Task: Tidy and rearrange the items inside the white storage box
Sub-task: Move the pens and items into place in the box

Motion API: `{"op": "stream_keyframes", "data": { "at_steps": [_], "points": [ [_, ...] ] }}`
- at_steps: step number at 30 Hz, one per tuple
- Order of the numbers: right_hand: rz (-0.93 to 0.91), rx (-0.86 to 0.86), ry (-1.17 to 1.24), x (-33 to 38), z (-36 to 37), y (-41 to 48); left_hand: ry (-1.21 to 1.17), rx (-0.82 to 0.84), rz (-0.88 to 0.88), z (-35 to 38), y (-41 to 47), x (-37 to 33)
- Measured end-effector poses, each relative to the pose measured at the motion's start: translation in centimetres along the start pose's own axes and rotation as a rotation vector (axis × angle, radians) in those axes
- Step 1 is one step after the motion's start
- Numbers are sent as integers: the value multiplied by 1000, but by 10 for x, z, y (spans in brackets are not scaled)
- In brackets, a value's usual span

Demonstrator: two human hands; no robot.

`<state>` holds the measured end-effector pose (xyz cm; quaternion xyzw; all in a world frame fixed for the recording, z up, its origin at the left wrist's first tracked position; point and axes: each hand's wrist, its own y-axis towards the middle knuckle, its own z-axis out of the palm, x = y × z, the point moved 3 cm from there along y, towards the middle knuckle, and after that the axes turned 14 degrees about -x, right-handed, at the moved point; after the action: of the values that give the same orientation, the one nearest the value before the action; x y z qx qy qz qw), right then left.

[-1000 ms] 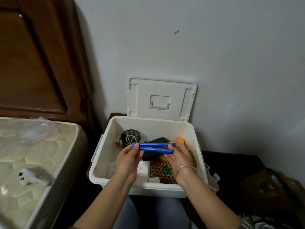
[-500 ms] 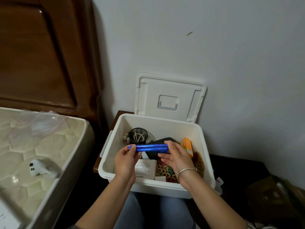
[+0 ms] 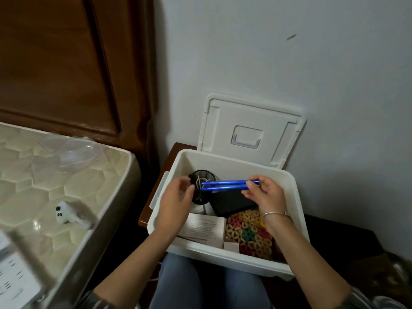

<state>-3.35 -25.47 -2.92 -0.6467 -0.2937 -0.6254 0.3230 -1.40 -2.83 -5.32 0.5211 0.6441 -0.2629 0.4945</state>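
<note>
Head view, box: white storage box [image 3: 223,255] is sitting low in the centre of the frame, its lid [image 3: 247,117] leaning on the wall just behind it.
Pens: two blue pens [image 3: 227,184] are lying side by side, roughly level, and hanging over the upper part of the box above a black case [image 3: 231,202].
Right grip: right hand [image 3: 267,195] is pinching the pens' right ends between thumb and fingers, clamped on both.
Left grip: left hand [image 3: 176,199] is blurring just left of the pens' free ends, with its fingers curling beside the black mesh cup [image 3: 200,175]. It is holding no pen. Whether it is gripping the cup I cannot tell.
Change: half a second ago both hands were pinching the pens, one at each end. Now the left one is off them and the right is carrying them alone, with the free ends reaching over the cup's mouth.
Meaning: the pens are probably heading into the cup, and the left hand is likely going to steady it. Sorting is still under way.
Watch: something pale and wiry is sitting inside the cup and may be blocking the way.
Other contents: paper leaflet [image 3: 205,226] and patterned mat [image 3: 247,233] are lying in the lower part of the box, with neither hand on them.
Left of frame: a bed [image 3: 55,175] is showing, with a small white gadget [image 3: 63,211] lying on it.
</note>
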Motion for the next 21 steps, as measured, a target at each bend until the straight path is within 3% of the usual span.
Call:
{"op": "stream_keyframes", "data": {
  "at_steps": [2, 4, 6, 10, 21],
  "points": [
    [-98, -33, -64, 5, 1, 18, 174, -108, 244, -11, 20, 0],
    [-214, -24, -154, 11, 9, 31, 379, -144, 342, -16, 41, 10],
    [-316, 14, -232, 14, 23, 42, 516, -66, 273, -12, 53, 26],
    [-392, 101, -352, 9, 64, 55, 459, 156, 123, 4, 52, 49],
    [-317, 170, -618, -28, 122, 75, 473, 79, 162, 6, 56, 57]
  ]
}}
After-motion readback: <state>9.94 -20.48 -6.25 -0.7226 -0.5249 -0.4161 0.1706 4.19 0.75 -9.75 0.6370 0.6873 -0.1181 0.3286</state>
